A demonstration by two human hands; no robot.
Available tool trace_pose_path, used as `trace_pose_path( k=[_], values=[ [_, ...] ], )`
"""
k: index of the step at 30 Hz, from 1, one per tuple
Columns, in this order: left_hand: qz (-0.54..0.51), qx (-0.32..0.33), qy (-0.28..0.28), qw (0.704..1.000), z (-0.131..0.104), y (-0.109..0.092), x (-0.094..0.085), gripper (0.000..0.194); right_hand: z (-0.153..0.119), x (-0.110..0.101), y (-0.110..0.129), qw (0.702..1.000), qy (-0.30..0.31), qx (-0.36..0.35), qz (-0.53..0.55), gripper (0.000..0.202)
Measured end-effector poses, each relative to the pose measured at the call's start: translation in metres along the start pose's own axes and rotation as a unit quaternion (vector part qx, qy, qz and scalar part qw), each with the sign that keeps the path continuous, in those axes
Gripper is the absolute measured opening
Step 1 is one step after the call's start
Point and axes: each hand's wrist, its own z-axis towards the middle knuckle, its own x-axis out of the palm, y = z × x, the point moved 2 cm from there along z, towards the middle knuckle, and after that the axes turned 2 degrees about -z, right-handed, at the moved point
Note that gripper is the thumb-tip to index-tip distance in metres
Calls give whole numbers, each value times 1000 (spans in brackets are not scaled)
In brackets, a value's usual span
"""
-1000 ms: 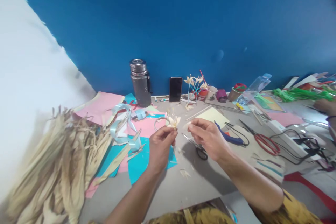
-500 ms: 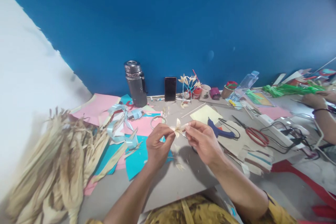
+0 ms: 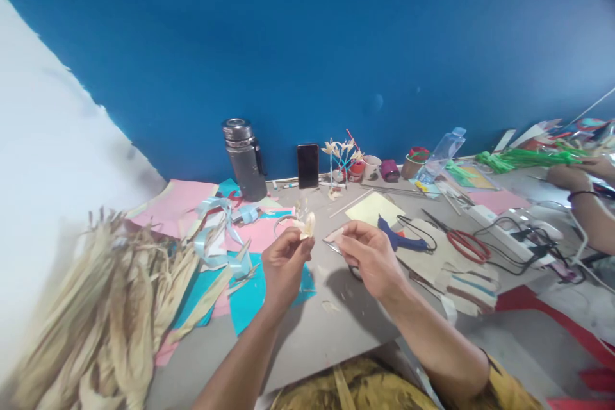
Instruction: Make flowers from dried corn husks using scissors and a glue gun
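Between the thumb and fingers of my left hand (image 3: 287, 262) is a small cream husk flower (image 3: 307, 225), its petals upright above the fingertips. My right hand (image 3: 368, 255) is closed around small scissors, whose metal tip (image 3: 332, 245) points left toward the flower; a pale husk piece (image 3: 335, 234) is pinched at its fingertips. A gap separates the two hands. Husk scraps (image 3: 329, 306) lie on the grey table (image 3: 336, 339) below them. Finished-looking husk flowers on blue stems (image 3: 342, 152) stand at the back.
Dried corn husks (image 3: 115, 307) are heaped at left beside blue and pink paper. A flask (image 3: 245, 163) and phone (image 3: 308, 166) stand by the wall. Right are a glue gun (image 3: 402, 238), red-handled scissors (image 3: 468, 246), a power strip (image 3: 509, 237) and another person's hand (image 3: 569, 180).
My hands have moved apart. The flower has gone left with my left hand and turned more upright, while my right hand no longer touches it. The view has shifted slightly.
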Motion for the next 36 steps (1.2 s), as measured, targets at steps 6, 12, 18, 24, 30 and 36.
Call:
trace_pose_path(
  k=[6,12,18,24,30,36],
  values=[
    [-82,-84,20,993,-4,6,5,31,1,1,-4,1000,12,3,-9,29],
    [-118,-113,31,986,-5,10,6,32,1,0,-13,999,38,17,-11,31],
    [-173,-143,71,972,-3,12,7,30,-2,2,-12,992,76,65,80,35],
    [-184,-154,84,967,-4,9,10,33,-3,0,-13,981,110,102,120,36],
    [-187,-166,93,964,-3,6,9,33,3,-22,10,987,50,-74,-136,25],
    [-50,-68,107,991,-5,-1,8,26,-4,-16,38,903,128,-204,-356,5]
  ],
)
